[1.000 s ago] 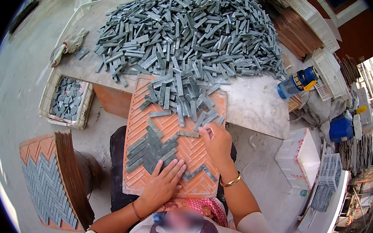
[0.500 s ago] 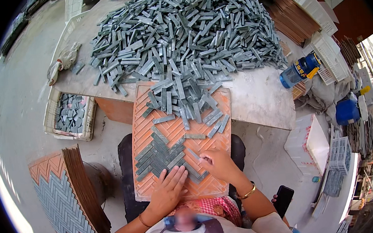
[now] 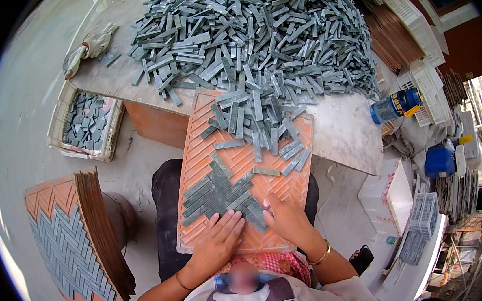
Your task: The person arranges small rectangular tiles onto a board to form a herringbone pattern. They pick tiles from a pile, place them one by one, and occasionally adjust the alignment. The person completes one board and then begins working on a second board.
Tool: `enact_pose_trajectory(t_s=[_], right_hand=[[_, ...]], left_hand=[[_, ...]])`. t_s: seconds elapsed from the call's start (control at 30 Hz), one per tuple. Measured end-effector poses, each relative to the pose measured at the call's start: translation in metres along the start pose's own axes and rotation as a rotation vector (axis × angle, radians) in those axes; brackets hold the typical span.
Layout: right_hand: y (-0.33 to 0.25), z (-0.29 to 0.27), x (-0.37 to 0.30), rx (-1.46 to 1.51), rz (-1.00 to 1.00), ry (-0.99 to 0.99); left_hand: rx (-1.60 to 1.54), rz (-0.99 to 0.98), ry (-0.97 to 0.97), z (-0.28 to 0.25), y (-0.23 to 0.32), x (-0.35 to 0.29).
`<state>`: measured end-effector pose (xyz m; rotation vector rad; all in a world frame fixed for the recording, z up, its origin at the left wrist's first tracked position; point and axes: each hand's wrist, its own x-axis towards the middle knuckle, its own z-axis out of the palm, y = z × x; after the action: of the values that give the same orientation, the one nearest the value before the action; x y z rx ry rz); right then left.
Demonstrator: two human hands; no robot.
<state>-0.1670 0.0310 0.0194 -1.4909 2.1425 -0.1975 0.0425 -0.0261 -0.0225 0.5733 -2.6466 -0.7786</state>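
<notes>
An orange grooved tray (image 3: 250,243) rests tilted across my lap, its far end against the table. Dark grey-green stone strips (image 3: 215,195) lie in its grooves in a herringbone pattern. My left hand (image 3: 220,239) is spread flat, its fingertips on the near edge of the laid strips. To the right, my right hand (image 3: 288,220) is curled, with thumb and fingertips at the right edge of the pattern, touching a strip there. Whether anything is pinched between them is hidden. Loose strips (image 3: 257,111) spill over the tray's far end.
A large heap of strips (image 3: 258,32) covers the table (image 3: 347,134). Gloves (image 3: 92,47) lie at its left, a blue jug (image 3: 396,105) at its right. A crate (image 3: 112,131) holds stone pieces. Stacked trays (image 3: 89,234) stand left. Another person's phone (image 3: 362,259) shows beside my right forearm.
The whole view has shifted and turned slightly. My right fingers have come down toward the pattern's right edge, where a separate strip now lies against the others. My left hand stays flat.
</notes>
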Motion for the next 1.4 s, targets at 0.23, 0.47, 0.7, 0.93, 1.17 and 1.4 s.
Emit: enact_pose_trajectory(t_s=[0.23, 0.47, 0.7, 0.93, 1.17, 1.4], right_hand=[[0.003, -0.007, 0.008, -0.12, -0.219, 0.043], [0.039, -0.015, 0.025, 0.183, -0.23, 0.305], [0.054, -0.019, 0.042, 0.148, 0.133, 0.515], [0.047, -0.005, 0.046, 0.366, 0.194, 0.613], [0.059, -0.028, -0.004, 0.564, -0.038, 0.277], [0.082, -0.025, -0.015, 0.491, -0.368, 0.267]], left_hand=[[0.02, 0.056, -0.045, -0.004, 0.005, 0.006], [0.139, 0.14, -0.106, 0.006, 0.009, 0.04], [0.268, 0.095, -0.176, 0.018, 0.012, 0.042], [0.25, 0.054, -0.173, 0.014, 0.016, 0.035], [0.278, 0.122, -0.21, 0.019, 0.022, 0.038], [0.065, 0.156, 0.022, 0.023, 0.013, 0.071]])
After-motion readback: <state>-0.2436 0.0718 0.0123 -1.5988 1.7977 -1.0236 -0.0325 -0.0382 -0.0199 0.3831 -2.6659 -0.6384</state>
